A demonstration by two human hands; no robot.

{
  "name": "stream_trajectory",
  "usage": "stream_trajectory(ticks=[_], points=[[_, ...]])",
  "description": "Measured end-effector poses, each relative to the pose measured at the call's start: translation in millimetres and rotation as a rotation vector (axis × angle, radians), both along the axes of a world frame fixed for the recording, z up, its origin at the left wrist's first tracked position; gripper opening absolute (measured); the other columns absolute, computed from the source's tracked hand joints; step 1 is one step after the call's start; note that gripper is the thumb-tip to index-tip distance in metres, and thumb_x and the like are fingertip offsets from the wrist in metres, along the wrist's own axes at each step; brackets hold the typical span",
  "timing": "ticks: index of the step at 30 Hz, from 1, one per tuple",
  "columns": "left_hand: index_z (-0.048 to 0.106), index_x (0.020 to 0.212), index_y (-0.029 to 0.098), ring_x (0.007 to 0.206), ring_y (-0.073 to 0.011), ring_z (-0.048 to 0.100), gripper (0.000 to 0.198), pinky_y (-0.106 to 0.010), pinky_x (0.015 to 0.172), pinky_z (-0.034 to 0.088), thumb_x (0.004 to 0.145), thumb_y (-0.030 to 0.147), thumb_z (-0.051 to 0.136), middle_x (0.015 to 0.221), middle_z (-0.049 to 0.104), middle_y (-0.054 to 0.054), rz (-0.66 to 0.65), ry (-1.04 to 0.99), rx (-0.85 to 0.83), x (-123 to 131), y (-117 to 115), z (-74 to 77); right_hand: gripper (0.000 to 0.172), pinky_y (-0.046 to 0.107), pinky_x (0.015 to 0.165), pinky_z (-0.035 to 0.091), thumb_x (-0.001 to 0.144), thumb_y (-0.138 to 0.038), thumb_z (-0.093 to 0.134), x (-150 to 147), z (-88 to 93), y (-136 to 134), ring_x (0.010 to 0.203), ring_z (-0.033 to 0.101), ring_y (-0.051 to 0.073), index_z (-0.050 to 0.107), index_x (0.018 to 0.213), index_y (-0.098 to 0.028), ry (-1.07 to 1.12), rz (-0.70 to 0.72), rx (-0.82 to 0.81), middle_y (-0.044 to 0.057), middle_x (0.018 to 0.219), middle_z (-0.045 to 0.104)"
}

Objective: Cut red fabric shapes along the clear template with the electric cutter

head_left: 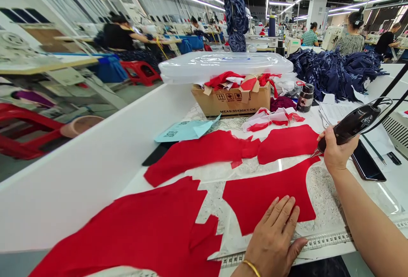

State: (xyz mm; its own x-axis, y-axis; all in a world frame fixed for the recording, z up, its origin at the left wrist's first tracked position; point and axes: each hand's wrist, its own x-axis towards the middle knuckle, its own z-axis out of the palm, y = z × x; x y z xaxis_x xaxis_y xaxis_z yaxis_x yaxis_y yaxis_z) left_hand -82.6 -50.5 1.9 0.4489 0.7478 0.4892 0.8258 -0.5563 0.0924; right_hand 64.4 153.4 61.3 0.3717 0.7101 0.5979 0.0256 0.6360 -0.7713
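Observation:
My left hand lies flat with fingers stretched out, its fingertips on a red fabric piece with curved edges. In my right hand is a black corded handheld electric tool, fingers wrapped round its body. Its narrow metal tip points down at the upper right corner of that piece. Behind it lie another red piece and a longer red piece, touching each other. A large red piece spreads over the front left. Along the table's front edge runs a measuring tape, partly covered by my left hand.
A cardboard box of red scraps stands at the back under a clear plastic lid. Dark blue fabric is heaped behind, right of a dark jar. A phone lies right of my right wrist. A white side panel borders the left.

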Motion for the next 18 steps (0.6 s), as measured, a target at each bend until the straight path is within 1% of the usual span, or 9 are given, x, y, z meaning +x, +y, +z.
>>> stream_trajectory(ticks=[3, 6, 9, 11, 13, 16, 18], points=[[0.065, 0.13, 0.007, 0.127, -0.0303, 0.065, 0.046, -0.045, 0.105, 0.059, 0.109, 0.042, 0.044, 0.135, 0.069, -0.018, 0.002, -0.013, -0.004, 0.7, -0.6, -2.3, 0.046, 0.034, 0.049, 0.052, 0.079, -0.051, 0.076, 4.1, -1.0, 4.4, 0.044, 0.06, 0.017, 0.041, 0.099, -0.028, -0.005, -0.022, 0.002, -0.01, 0.063, 0.055], [0.065, 0.13, 0.008, 0.127, -0.0302, 0.065, 0.045, -0.045, 0.105, 0.06, 0.108, 0.04, 0.044, 0.134, 0.069, -0.018, 0.002, -0.019, 0.012, 2.2, -1.7, -3.6, 0.045, 0.034, 0.051, 0.052, 0.078, -0.048, 0.077, 4.5, -4.3, 7.9, 0.047, 0.06, 0.017, 0.043, 0.099, -0.027, -0.016, -0.038, -0.003, -0.008, 0.067, 0.056], [0.066, 0.128, 0.009, 0.126, -0.0277, 0.065, 0.037, -0.043, 0.105, 0.059, 0.108, 0.026, 0.041, 0.133, 0.069, -0.016, 0.039, -0.008, 0.052, -3.4, -1.9, -2.1, 0.045, 0.034, 0.056, 0.052, 0.077, -0.047, 0.077, 3.8, -8.5, 10.0, 0.052, 0.061, 0.016, 0.047, 0.1, -0.025, -0.039, -0.074, -0.012, -0.005, 0.074, 0.057], [0.067, 0.128, 0.012, 0.125, -0.0259, 0.065, 0.036, -0.042, 0.106, 0.058, 0.104, 0.015, 0.039, 0.132, 0.07, -0.014, 0.095, 0.006, 0.084, -16.1, 0.4, -1.0, 0.045, 0.034, 0.059, 0.052, 0.077, -0.048, 0.077, 4.1, -10.4, 10.4, 0.055, 0.061, 0.016, 0.047, 0.101, -0.024, -0.037, -0.092, -0.012, -0.005, 0.075, 0.057], [0.066, 0.129, 0.013, 0.123, -0.0269, 0.065, 0.039, -0.044, 0.106, 0.057, 0.101, 0.01, 0.039, 0.131, 0.07, -0.013, 0.166, 0.041, 0.111, -36.5, 5.8, -0.8, 0.045, 0.033, 0.059, 0.052, 0.077, -0.048, 0.077, 5.5, -11.2, 10.0, 0.054, 0.059, 0.015, 0.046, 0.1, -0.025, -0.023, -0.088, -0.006, -0.006, 0.074, 0.056], [0.064, 0.129, 0.014, 0.119, -0.0318, 0.065, 0.037, -0.051, 0.103, 0.056, 0.1, 0.013, 0.041, 0.129, 0.069, -0.015, 0.27, 0.089, 0.093, -73.1, 18.6, -1.2, 0.048, 0.032, 0.059, 0.051, 0.076, -0.05, 0.078, 9.4, -10.6, 8.4, 0.055, 0.058, 0.015, 0.044, 0.099, -0.025, -0.037, -0.085, -0.011, -0.007, 0.074, 0.055], [0.064, 0.126, 0.015, 0.115, -0.0334, 0.065, 0.032, -0.053, 0.1, 0.055, 0.098, 0.016, 0.047, 0.124, 0.068, -0.016, 0.313, 0.069, -0.001, -92.6, 27.9, -0.1, 0.05, 0.031, 0.06, 0.05, 0.074, -0.053, 0.079, 12.0, -9.5, 7.1, 0.057, 0.057, 0.015, 0.044, 0.097, -0.025, -0.071, -0.11, -0.028, -0.006, 0.075, 0.053]])
